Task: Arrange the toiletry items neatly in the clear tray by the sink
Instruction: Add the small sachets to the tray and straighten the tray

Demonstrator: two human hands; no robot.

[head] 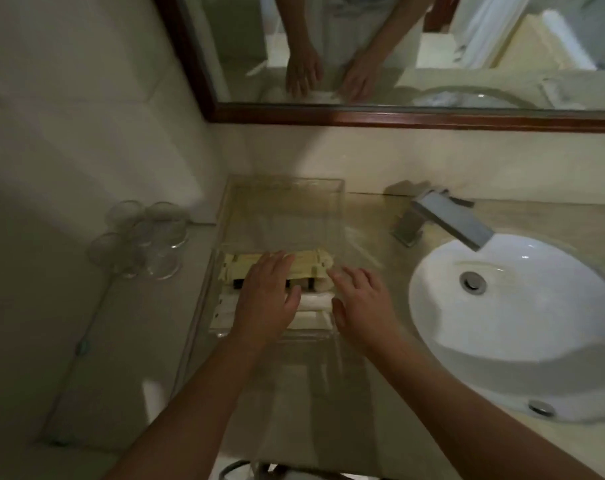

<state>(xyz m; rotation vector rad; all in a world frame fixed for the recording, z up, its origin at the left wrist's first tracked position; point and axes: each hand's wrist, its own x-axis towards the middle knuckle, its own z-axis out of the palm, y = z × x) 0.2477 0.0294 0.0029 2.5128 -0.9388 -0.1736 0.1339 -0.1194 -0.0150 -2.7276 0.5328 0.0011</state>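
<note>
Toiletries point(277, 268) lie packed in the tray's point(280, 188) near end beside the sink point(502, 341); left hand point(266, 299) presses them flat, fingers spread, evidently squaring rows, right hand point(360, 303) open alongside, holding nothing.

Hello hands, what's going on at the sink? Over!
Left hand flat on cream toiletry packets. Right hand open beside. Clear plastic tray far half bare. Nothing blocking.

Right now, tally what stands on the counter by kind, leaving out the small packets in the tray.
Glasses: 4
Tray: 1
Tap: 1
Basin: 1
Hands: 2, left and right, both flat over the packets
Total: 9
</note>
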